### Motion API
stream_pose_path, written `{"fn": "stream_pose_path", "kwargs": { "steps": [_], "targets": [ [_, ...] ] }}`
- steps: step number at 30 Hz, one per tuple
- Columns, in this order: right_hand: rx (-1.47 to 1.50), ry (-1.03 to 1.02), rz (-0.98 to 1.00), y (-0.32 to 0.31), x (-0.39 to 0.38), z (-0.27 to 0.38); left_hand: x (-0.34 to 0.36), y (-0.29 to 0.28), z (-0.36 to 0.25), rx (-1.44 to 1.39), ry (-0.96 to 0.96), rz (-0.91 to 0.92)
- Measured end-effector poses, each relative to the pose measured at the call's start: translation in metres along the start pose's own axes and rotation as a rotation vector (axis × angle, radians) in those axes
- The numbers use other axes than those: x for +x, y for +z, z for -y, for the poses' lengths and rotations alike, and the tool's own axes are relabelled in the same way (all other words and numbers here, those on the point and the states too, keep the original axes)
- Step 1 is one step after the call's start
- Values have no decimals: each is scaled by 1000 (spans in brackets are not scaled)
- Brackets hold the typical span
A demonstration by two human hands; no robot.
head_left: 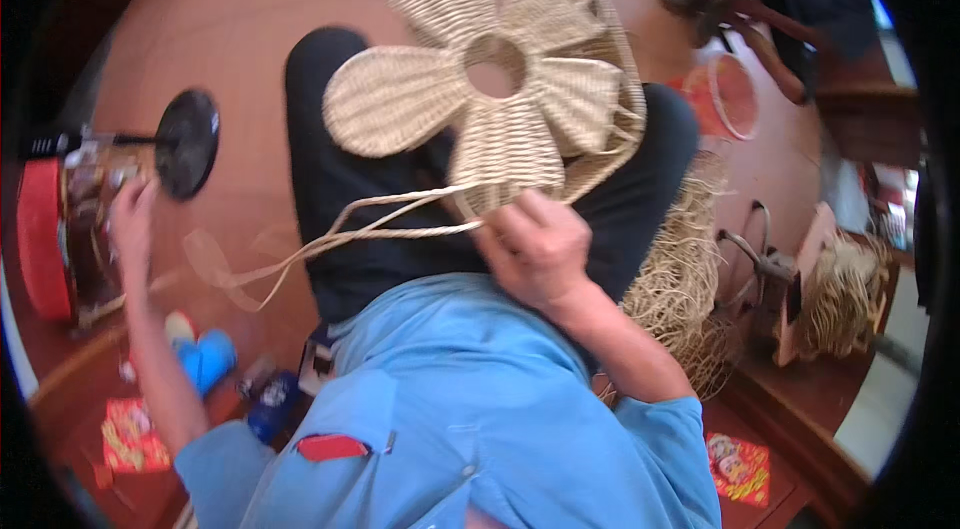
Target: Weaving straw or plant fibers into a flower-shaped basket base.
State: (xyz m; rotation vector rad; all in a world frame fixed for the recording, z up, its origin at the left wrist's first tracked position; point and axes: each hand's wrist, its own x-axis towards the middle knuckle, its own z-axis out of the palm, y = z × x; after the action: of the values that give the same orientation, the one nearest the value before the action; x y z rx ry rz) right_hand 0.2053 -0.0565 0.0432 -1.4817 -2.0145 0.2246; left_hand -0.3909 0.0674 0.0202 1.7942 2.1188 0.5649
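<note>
A woven flower-shaped piece (395, 99) in pale straw, with several petals around a round hole, rests across my knees. Behind it is a shallow woven basket (628, 79), partly covered by the petals. My right hand (540, 244) is closed on the tip of the lowest petal, its fingertips partly hidden. From there, twisted straw strands (400, 214) trail leftward and end in a motion-blurred loop. My left hand (133, 219) is lifted far out to the left, fingers drawn together; blur hides what they hold, if anything.
A black stand fan (187, 144) is at the left, near a red stool (48, 249). Loose straw (680, 279) heaps beside my right leg, and more hangs on a wooden stand (840, 294). A red basket (732, 96) and another person's legs (770, 59) are at far right.
</note>
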Motion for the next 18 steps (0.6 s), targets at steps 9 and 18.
{"fn": "stream_pose_path", "kwargs": {
  "steps": [9, 18],
  "targets": [
    [103, -13, 78, 6, -1, 15, -136, 92, -288, -291, 447, 296],
    [75, -6, 58, 6, -1, 11, -111, 72, -290, -380, 140, 520]
  ]
}}
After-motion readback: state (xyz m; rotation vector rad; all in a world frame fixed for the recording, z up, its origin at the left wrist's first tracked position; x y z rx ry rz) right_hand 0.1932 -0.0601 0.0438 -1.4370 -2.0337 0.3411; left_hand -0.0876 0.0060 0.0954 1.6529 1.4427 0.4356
